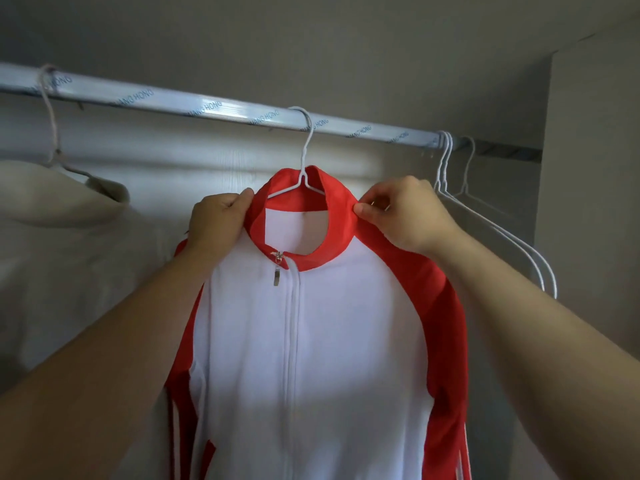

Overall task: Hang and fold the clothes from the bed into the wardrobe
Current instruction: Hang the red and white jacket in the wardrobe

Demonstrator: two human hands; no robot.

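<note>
A white zip-up jacket (311,341) with a red collar and red sleeves hangs on a white wire hanger (306,150), whose hook sits over the wardrobe rail (214,107). My left hand (218,220) grips the left side of the red collar. My right hand (405,213) pinches the collar's right edge between thumb and fingers. The zip is closed up to the collar. The jacket's lower part runs out of view at the bottom.
A cream hooded garment (69,237) hangs at the left on its own hanger. Three bare white wire hangers (498,230) hang at the rail's right end, close to the wardrobe's side wall (588,202). The wardrobe's back panel (207,161) is behind the clothes.
</note>
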